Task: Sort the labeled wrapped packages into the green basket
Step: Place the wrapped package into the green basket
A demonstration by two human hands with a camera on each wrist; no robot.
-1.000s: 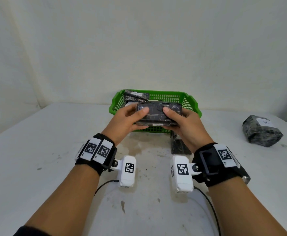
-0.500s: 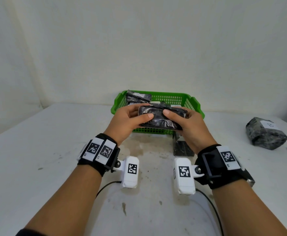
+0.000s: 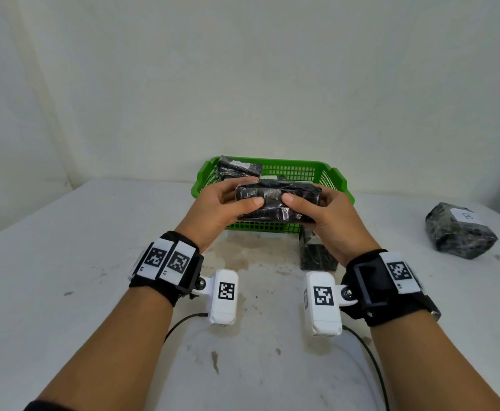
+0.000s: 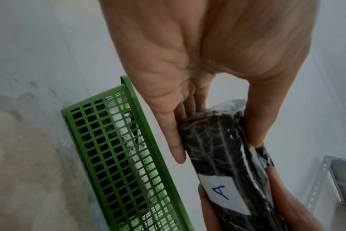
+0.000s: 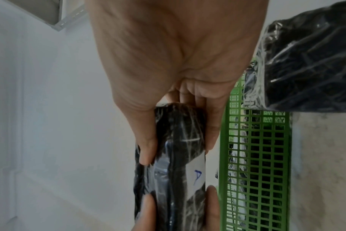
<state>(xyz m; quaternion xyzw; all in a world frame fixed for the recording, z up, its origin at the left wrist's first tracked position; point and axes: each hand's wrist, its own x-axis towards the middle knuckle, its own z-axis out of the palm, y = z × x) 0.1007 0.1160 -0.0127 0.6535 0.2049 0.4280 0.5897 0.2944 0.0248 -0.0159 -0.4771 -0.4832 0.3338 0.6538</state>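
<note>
Since the earlier frame our package (image 3: 278, 203) has tipped flatter and edged closer to the green basket (image 3: 336, 180) — it now hangs just above the near rim at frame centre. Our left hand (image 3: 223, 207) and right hand (image 3: 326, 215) each grasp one end, thumbs on top, fingers beneath. The white label (image 4: 225, 193) reading "A" faces down. Another package (image 3: 238, 167) already sits in the basket's upper-left corner; one (image 3: 317, 253) leans on the counter (image 3: 65, 262) against the basket front, and one marked "B" (image 3: 459, 231) lies at the right edge. The slick film could slip — or the package could catch the rim and tip the light basket.
</note>
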